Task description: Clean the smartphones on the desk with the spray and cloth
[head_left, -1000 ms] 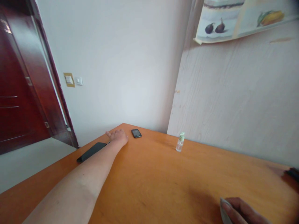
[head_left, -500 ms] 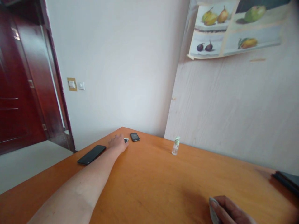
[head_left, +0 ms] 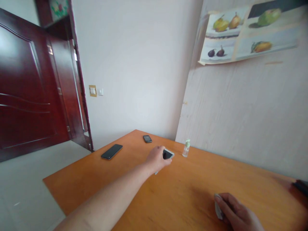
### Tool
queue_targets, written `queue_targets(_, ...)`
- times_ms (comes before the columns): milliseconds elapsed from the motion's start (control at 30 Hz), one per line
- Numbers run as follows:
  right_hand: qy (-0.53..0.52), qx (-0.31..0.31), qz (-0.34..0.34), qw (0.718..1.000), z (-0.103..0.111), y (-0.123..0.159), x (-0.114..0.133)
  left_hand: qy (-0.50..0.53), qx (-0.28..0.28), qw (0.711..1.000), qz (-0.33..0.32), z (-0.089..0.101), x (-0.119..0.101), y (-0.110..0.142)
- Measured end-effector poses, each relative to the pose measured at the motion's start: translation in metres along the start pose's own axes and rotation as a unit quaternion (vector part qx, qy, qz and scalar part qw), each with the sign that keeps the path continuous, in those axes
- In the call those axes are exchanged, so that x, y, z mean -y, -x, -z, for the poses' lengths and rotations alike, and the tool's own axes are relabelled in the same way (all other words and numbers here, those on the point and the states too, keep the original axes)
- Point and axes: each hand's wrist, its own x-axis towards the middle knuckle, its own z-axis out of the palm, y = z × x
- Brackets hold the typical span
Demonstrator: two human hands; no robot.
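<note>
Lying leftmost: black rectangular glass-faced phone point(head_left: 112, 151), near left edge of orange-brown wooden worktop point(head_left: 179, 195); small dark rounded phone point(head_left: 147, 139) by back corner. Left hand point(head_left: 157, 158) curled around white-edged dark-screened phone point(head_left: 168, 154); its long axis slants away rightward, far end toward clear bottle with pale-green top point(head_left: 186, 149), near back edge. Worktop stretches from there to right hand point(head_left: 237, 210), pinching pale grey flattish object point(head_left: 218, 210), unidentified.
</note>
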Motion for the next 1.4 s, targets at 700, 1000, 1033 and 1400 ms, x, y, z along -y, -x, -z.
queue_targets(700,-0.152,-0.205,-0.05,0.966,0.025,0.0,0.004,0.046,0.168,0.973,-0.15,-0.044,-0.154,0.101)
queue_targets(1000,-0.095,-0.23,-0.023,0.968,0.023,-0.002,0.008,0.061,0.159,0.961,-0.216,-0.031,-0.142,0.107)
queue_targets(1033,-0.085,-0.225,-0.021,0.97,0.024,-0.002,0.009,0.064,0.156,0.96,-0.221,-0.027,-0.136,0.108)
queue_targets(1400,-0.019,-0.208,0.019,0.978,0.019,0.007,0.024,0.073,0.239,0.939,-0.238,0.011,-0.098,0.114)
